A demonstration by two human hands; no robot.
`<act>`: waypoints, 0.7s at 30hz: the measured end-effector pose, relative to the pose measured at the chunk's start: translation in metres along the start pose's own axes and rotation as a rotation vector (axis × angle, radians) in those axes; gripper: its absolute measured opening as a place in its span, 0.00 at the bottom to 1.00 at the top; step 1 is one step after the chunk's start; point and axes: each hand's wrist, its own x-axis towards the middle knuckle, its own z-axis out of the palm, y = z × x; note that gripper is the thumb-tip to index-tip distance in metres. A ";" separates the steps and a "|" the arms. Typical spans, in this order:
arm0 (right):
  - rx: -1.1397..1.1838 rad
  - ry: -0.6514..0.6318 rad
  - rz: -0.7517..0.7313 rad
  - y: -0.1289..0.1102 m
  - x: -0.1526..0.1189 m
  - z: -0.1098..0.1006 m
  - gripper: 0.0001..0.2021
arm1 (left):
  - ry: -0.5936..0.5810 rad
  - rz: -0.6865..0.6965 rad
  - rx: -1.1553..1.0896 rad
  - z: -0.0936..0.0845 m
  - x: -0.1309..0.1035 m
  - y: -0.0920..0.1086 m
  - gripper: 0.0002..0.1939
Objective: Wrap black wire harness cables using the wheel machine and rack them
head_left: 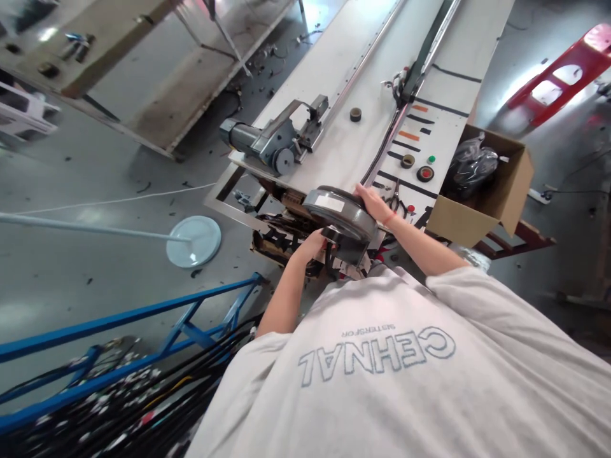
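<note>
A round dark grey housing with a white label (341, 213) is held at the near end of the long white table (341, 143). My right hand (375, 203) grips its right rim, fingers on the upper edge. Low on the left side of the housing, my left hand (315, 245) is closed on a dark part beneath it; the fingertips are partly hidden. A grey motor with a pulley (267, 141) sits at the table's left edge. Right of the housing lie scissors (396, 197) and tape rolls (425, 173).
An open cardboard box (470, 219) with black bagged items stands at the right. A blue metal rack (191, 327) holding cables is at the lower left. Behind it are a round pale base with a pole (193, 242) and a workbench (157, 121). A red stool (548, 89) stands far right.
</note>
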 end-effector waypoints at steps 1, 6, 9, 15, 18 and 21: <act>-0.077 0.055 0.016 0.013 -0.013 -0.003 0.24 | -0.013 0.025 0.089 0.000 -0.005 0.003 0.20; -0.730 0.456 0.175 0.065 -0.050 -0.015 0.22 | 0.178 0.281 0.657 -0.003 -0.027 0.015 0.15; -0.751 0.519 0.351 0.073 -0.051 -0.019 0.32 | 0.321 0.360 0.679 -0.022 -0.032 0.023 0.13; -0.661 0.362 0.548 0.083 -0.069 -0.039 0.12 | 0.390 0.385 0.614 -0.055 -0.034 0.033 0.13; -0.617 0.267 0.575 0.087 -0.088 -0.053 0.10 | 0.398 0.364 0.552 -0.050 -0.033 0.027 0.13; -0.231 0.170 0.383 0.069 -0.117 -0.056 0.12 | 0.434 0.389 0.452 -0.045 -0.032 0.020 0.14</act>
